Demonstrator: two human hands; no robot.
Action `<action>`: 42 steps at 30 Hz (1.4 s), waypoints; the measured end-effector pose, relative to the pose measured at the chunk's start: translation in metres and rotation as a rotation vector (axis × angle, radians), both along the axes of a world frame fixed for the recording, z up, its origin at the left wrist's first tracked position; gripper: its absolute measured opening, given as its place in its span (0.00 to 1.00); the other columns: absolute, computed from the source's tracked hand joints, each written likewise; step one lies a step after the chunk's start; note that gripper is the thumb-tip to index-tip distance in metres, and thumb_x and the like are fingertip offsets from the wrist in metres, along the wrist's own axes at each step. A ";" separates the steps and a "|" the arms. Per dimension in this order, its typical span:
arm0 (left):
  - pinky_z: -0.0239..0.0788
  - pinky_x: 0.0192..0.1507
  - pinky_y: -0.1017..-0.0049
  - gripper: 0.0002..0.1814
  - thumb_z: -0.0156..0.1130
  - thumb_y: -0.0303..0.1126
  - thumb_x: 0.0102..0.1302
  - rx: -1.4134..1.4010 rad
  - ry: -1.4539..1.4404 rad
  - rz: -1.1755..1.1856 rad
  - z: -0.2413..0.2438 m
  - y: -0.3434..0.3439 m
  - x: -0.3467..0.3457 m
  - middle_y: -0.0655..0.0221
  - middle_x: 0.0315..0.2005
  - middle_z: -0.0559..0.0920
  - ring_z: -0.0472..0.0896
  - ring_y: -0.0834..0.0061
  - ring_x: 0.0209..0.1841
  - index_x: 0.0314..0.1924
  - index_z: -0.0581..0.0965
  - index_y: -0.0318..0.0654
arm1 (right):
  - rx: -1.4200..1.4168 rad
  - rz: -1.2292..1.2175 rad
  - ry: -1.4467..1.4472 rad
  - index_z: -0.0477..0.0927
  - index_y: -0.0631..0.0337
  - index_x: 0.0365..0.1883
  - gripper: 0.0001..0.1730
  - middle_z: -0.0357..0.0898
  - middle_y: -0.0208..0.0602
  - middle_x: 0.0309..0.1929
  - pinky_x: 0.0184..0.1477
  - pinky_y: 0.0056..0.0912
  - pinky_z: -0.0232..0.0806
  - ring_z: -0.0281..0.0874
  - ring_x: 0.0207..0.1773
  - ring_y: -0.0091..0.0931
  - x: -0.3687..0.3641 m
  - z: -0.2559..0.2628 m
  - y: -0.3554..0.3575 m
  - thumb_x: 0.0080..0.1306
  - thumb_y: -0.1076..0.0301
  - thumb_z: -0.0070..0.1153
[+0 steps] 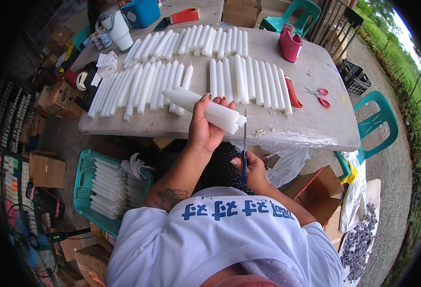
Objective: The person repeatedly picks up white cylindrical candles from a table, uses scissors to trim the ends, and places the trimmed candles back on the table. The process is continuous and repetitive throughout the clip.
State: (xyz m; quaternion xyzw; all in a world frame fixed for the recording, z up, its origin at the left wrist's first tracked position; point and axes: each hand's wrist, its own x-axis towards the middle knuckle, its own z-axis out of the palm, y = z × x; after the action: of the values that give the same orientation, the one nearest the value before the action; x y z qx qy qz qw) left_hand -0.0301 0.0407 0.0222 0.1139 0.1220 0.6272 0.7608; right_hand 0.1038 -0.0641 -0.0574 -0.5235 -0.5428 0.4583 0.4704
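Several white candles [206, 109] lie bundled in my left hand [207, 125], held at a slant above the table's near edge. My right hand [252, 170] grips blue-handled scissors [245, 158], whose blades point up beside the candles' lower ends. Rows of white candles [135, 86] cover the left and back of the tabletop, and another row [250, 80] lies right of the middle. Close to that row are a red-orange tool or handle [293, 92] and a pair of red-handled scissors [320, 96]. Small whitish scraps [268, 123] are scattered near the table's front edge.
Clear plastic [293, 140] hangs over the front edge of the table [142, 129]. A teal crate [84, 186] of candles stands below left, an open cardboard box [314, 190] below right. A pink tape dispenser [290, 45], a white tumbler [120, 34] and a blue bin [144, 13] stand farther back.
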 end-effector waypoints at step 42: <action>0.71 0.34 0.69 0.17 0.61 0.32 0.54 -0.091 0.643 -0.006 0.023 0.044 -0.076 0.67 0.27 0.74 0.75 0.73 0.30 0.44 0.71 0.37 | 0.385 -0.186 -0.672 0.70 0.65 0.27 0.20 0.68 0.39 0.23 0.29 0.35 0.60 0.66 0.27 0.36 0.072 0.002 -0.013 0.47 0.66 0.69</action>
State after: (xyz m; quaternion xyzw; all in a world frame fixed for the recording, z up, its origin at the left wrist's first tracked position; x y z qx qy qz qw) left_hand -0.1058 0.0850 0.0451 0.2727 0.3837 0.5507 0.6893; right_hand 0.1757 -0.0775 -0.0555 -0.5934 -0.6927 0.1067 0.3958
